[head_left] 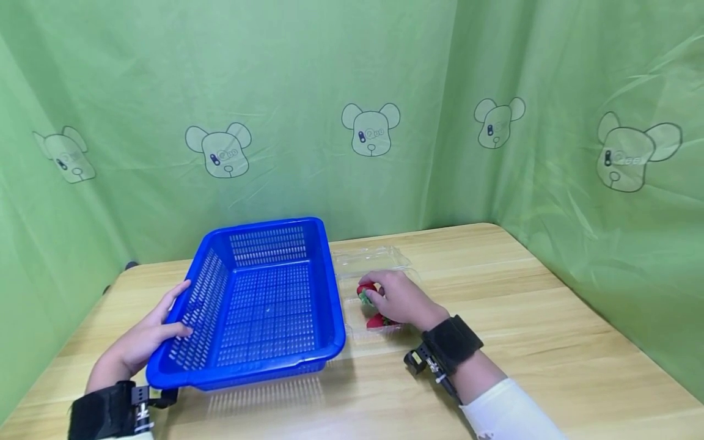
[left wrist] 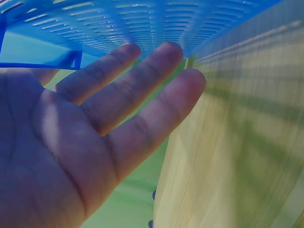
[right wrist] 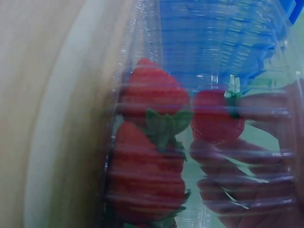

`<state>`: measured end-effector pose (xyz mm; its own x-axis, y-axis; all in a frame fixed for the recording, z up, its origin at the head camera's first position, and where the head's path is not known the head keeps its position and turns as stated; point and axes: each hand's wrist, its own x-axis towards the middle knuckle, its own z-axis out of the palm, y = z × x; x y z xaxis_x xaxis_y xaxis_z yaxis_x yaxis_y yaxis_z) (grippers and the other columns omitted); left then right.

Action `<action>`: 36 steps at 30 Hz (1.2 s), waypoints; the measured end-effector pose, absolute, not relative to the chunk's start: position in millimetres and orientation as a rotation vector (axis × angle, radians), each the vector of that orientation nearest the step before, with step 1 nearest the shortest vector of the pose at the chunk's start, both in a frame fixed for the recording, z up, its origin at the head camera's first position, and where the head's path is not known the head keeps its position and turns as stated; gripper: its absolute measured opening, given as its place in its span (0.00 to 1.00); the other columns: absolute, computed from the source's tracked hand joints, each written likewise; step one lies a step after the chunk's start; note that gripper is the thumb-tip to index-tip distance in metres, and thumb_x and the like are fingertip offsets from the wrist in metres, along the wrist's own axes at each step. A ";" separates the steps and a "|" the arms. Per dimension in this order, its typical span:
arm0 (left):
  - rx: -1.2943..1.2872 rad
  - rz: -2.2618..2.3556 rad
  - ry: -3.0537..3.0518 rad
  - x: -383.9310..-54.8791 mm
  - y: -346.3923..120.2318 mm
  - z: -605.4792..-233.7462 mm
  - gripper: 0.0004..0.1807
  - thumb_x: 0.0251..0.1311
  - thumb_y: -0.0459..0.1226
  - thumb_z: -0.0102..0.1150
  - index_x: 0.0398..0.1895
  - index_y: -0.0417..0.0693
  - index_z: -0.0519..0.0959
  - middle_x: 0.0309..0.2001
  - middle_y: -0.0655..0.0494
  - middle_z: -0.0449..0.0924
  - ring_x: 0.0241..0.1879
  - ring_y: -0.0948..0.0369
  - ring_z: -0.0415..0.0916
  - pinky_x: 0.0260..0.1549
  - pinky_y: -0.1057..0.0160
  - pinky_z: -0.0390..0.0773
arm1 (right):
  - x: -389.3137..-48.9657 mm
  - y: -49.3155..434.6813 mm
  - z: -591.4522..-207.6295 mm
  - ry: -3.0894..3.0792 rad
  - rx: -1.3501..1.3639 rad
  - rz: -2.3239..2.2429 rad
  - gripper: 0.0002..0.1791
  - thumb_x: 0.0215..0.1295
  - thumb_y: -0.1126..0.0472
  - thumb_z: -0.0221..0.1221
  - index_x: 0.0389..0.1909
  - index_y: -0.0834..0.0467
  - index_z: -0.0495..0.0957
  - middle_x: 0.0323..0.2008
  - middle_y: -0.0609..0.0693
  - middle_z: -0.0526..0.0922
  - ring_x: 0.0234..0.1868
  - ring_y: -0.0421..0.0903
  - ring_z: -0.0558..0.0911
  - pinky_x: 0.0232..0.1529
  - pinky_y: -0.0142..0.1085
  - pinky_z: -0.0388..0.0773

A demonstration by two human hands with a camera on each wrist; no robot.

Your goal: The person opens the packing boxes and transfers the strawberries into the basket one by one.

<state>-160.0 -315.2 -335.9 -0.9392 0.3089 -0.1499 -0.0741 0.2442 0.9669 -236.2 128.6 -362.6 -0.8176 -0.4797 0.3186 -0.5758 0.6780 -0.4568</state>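
Observation:
My left hand (head_left: 137, 342) holds the left rim of a blue plastic basket (head_left: 335, 287) with slotted walls and floor. The basket is tilted, its near side raised off the table, and nothing lies inside. In the left wrist view, three fingers (left wrist: 137, 128) extend under the basket. With my right hand (head_left: 404, 299) I pinch a red strawberry (right wrist: 216, 118) with a green leafy top, just over a clear plastic clamshell box (head_left: 352, 318). Further strawberries (right wrist: 152, 171) lie in the box, seen through its wall in the right wrist view; the hand partly covers them from above.
The clamshell's lid (head_left: 371, 260) lies open toward the back of the wooden table (head_left: 522, 324). Green curtains (head_left: 286, 110) printed with bear heads hang behind and on both sides. The basket's right rim stands close to the box.

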 end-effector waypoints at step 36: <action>0.177 1.772 2.218 -159.4 -313.2 -337.0 0.52 0.60 0.28 0.47 0.76 0.58 0.25 0.69 0.23 0.35 0.46 0.44 0.77 0.40 0.43 0.81 | -233.1 131.4 -351.1 -2.620 0.912 0.808 0.13 0.65 0.64 0.59 0.49 0.61 0.81 0.37 0.48 0.83 0.29 0.39 0.74 0.30 0.32 0.75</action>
<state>-159.4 -313.2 -337.0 -0.9486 0.2774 -0.1526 -0.0876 0.2333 0.9685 -233.1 131.4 -351.1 -0.7723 -0.4939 0.3995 -0.6331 0.6500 -0.4204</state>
